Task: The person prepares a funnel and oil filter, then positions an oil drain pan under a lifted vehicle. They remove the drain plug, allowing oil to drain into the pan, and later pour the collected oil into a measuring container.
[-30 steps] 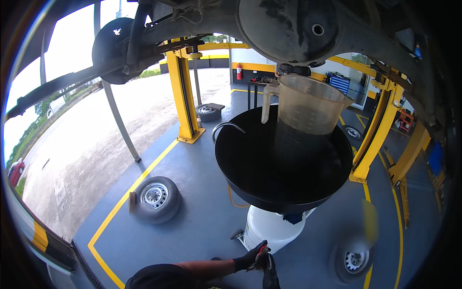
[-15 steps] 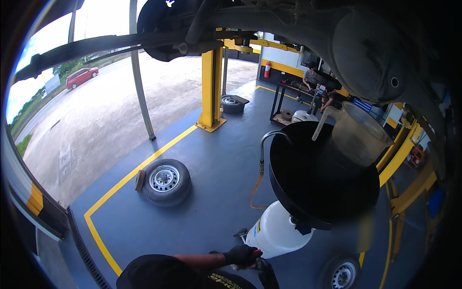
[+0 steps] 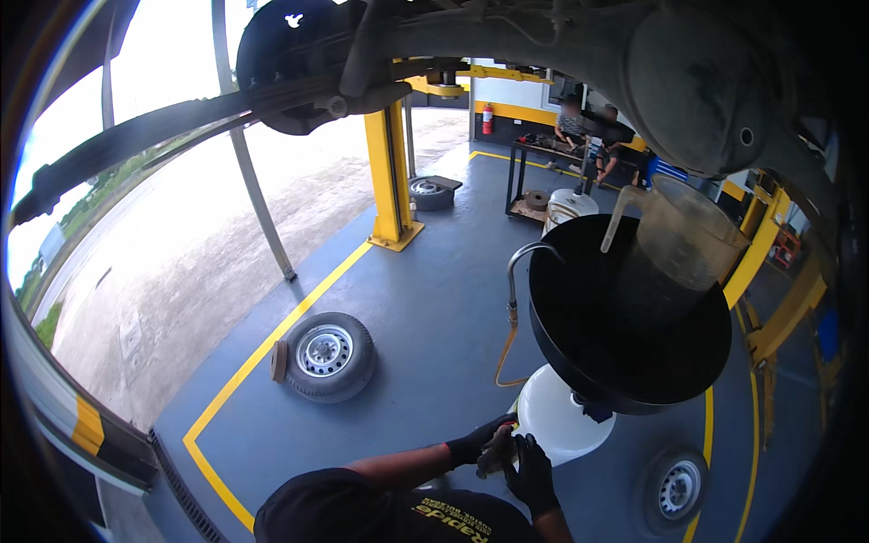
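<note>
Both my hands wear black gloves and are close together low in the view, beside the white tank (image 3: 566,412) of an oil drainer. My left hand (image 3: 475,443) is closed, with a small red piece of something showing at its fingers. A crumpled grey-brown rag (image 3: 495,452) lies between my hands, and the fingers of my right hand (image 3: 532,475) are closed against it. Above the tank is the drainer's wide black pan (image 3: 579,335), in which a translucent plastic jug (image 3: 683,235) with a handle stands, dark in its lower part.
Overhead hangs the vehicle's axle (image 3: 697,100). A wheel (image 3: 330,356) lies on the floor to the left, another wheel (image 3: 677,490) at lower right. The drainer's hose (image 3: 503,348) hangs beside the pan. Beyond are a yellow lift post (image 3: 389,176), a cart (image 3: 525,185) and seated people (image 3: 588,127).
My hands have risen and moved right, and the grey-brown rag now shows between them. The view has shifted, and the red car outside is no longer visible.
</note>
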`<state>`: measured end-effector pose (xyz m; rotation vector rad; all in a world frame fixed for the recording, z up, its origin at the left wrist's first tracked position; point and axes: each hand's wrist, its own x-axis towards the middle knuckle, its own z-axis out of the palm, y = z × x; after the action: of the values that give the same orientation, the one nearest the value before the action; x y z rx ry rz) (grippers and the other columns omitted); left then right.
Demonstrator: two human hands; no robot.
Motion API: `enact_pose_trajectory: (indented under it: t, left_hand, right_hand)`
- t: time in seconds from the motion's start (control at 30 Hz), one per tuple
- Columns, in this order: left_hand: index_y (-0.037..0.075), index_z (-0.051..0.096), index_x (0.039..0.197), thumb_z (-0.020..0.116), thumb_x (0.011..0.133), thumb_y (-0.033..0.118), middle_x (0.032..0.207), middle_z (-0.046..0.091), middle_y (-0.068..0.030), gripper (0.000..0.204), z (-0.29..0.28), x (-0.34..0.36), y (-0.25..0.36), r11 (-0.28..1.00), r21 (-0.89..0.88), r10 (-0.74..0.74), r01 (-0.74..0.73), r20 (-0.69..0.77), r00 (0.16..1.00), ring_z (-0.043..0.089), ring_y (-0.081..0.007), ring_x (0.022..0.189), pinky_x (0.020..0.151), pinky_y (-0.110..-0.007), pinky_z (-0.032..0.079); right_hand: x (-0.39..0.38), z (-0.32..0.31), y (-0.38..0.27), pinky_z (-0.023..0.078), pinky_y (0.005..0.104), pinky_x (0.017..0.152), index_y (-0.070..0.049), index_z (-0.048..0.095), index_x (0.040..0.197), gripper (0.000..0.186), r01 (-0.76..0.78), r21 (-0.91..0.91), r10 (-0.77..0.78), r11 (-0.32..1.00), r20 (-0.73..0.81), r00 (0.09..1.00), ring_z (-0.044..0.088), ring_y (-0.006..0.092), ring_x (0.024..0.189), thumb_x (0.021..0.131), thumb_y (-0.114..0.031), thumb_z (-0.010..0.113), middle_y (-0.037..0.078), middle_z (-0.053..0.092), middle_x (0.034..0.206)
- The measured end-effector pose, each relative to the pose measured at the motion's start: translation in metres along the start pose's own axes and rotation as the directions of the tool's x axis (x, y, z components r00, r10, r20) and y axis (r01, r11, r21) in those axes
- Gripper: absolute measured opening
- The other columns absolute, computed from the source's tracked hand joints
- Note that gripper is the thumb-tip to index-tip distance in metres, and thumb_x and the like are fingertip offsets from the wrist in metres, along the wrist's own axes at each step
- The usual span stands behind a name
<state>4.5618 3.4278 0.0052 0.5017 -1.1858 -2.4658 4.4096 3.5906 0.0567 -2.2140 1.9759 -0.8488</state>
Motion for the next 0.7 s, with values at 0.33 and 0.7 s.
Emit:
enact_pose_trajectory:
  t: [0.33, 0.7]
  left_hand:
    - [0.000, 0.064, 0.124, 0.062, 0.099, 0.055, 0.111, 0.072, -0.0217, 0.060, 0.042, -0.024, 0.030, 0.719, 0.652, 0.169, 0.241, -0.500, 0.850, 0.070, -0.0303, 0.101, 0.092, -0.041, 0.053]
    - [0.003, 0.064, 0.112, 0.055, 0.106, 0.051, 0.103, 0.070, -0.0160, 0.050, -0.009, -0.063, 0.074, 0.960, -0.212, 0.144, -0.185, -0.195, 0.970, 0.070, -0.0304, 0.091, 0.082, -0.046, 0.058]
  right_hand:
    - [0.049, -0.022, -0.024, 0.056, 0.0486, 0.091, -0.007, 0.070, 0.116, 0.037, 0.099, 0.249, -0.156, 0.964, 0.222, 0.962, 0.070, 0.0395, 0.104, 0.085, -0.025, 0.079, 0.017, 0.072, 0.112]
    - [0.085, -0.014, -0.065, 0.041, 0.0439, 0.118, 0.001, 0.024, 0.162, 0.085, 0.172, 0.634, -0.275, 0.754, 0.066, 0.959, 0.044, 0.0367, 0.147, 0.102, -0.036, 0.071, 0.027, 0.037, 0.161]
